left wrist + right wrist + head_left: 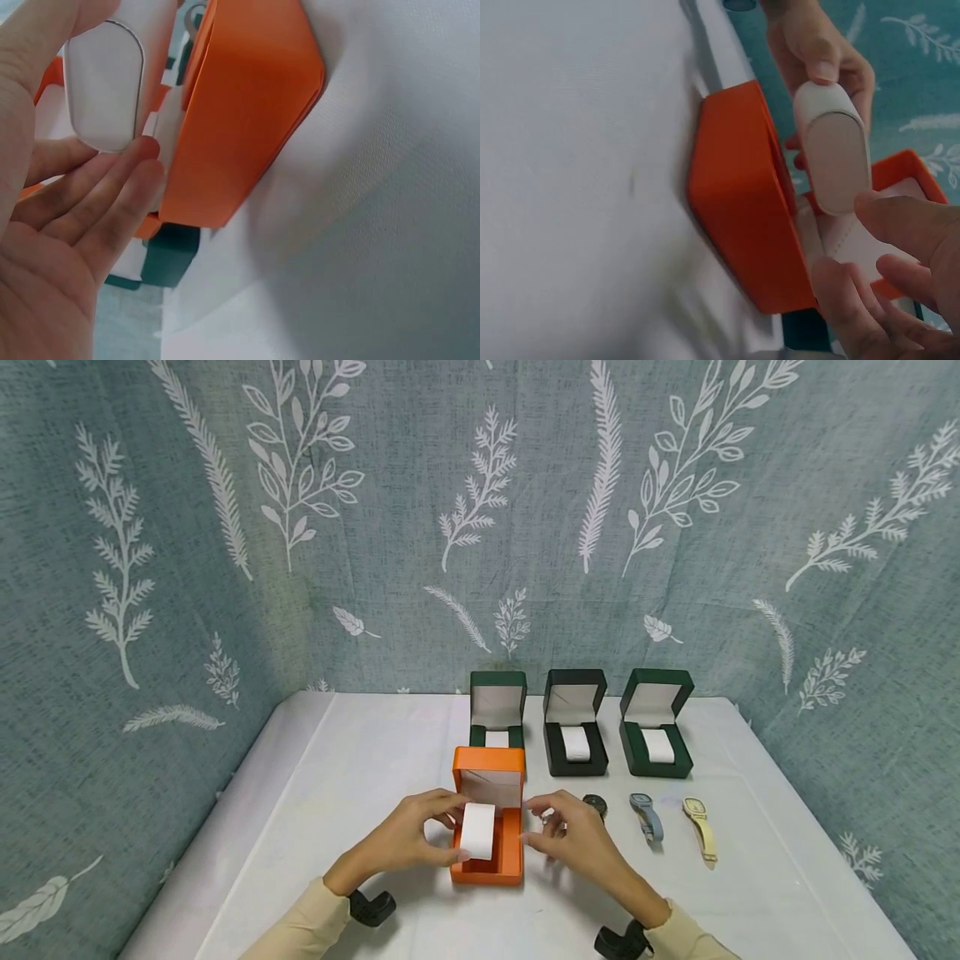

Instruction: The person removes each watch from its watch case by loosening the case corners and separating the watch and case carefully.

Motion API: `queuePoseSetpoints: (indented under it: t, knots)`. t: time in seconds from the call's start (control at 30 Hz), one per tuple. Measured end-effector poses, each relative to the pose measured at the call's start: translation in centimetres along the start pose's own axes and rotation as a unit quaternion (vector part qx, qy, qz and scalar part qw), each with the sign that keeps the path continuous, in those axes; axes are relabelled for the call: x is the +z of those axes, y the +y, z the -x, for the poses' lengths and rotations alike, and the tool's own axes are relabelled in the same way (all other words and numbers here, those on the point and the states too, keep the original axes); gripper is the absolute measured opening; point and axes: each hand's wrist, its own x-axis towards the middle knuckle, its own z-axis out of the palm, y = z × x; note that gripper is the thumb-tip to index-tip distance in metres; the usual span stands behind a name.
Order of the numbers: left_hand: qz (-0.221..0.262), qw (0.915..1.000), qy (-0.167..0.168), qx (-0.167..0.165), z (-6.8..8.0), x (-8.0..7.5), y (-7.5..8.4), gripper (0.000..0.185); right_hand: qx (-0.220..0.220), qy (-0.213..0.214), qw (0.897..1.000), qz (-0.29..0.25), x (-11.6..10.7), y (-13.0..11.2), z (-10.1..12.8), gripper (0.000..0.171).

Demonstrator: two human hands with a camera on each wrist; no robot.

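Observation:
A white watch cushion (477, 831) is held by my left hand (412, 833), thumb and fingers gripping it over an orange watch box (486, 875) whose lid stands up. In the left wrist view the cushion (105, 86) shows its smooth rounded end. On the box's right side is my right hand (573, 831), fingers loosely bent and apart. In the right wrist view its thumb (900, 225) overlaps the lower edge of the cushion (836, 161). A bit of a silver watch (547, 817) shows behind the right fingers, mostly hidden.
Behind stand a green watch box (498, 679), a black one (577, 768) and another green one (660, 768), lids up, white cushions inside. Right of my right hand lie a dark watch (595, 804), a blue watch (647, 818) and a yellow watch (700, 831) on the white-covered table (360, 743).

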Motion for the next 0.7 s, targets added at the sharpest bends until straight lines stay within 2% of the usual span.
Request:
queuePoseSetpoints:
  t: [0.07,0.2,0.43,0.7]
  knots:
    - [-0.001,1.0,0.001,0.002,0.0,0.0,-0.1,0.063,0.008,-0.024,1.0,-0.018,0.3,0.0,0.1,0.042]
    - [-0.005,1.0,0.004,0.007,-0.1,0.0,-0.2,0.061,0.021,-0.052,0.998,-0.019,1.0,0.3,0.2,0.046]
    - [-0.032,0.9994,0.013,0.009,-0.2,0.1,-0.2,0.063,0.041,-0.086,0.995,-0.015,1.9,0.5,0.1,0.055]
    - [-0.031,0.9993,0.007,-0.021,-0.4,0.5,-0.1,0.065,0.057,-0.097,0.993,-0.032,2.1,0.2,0.3,0.061]
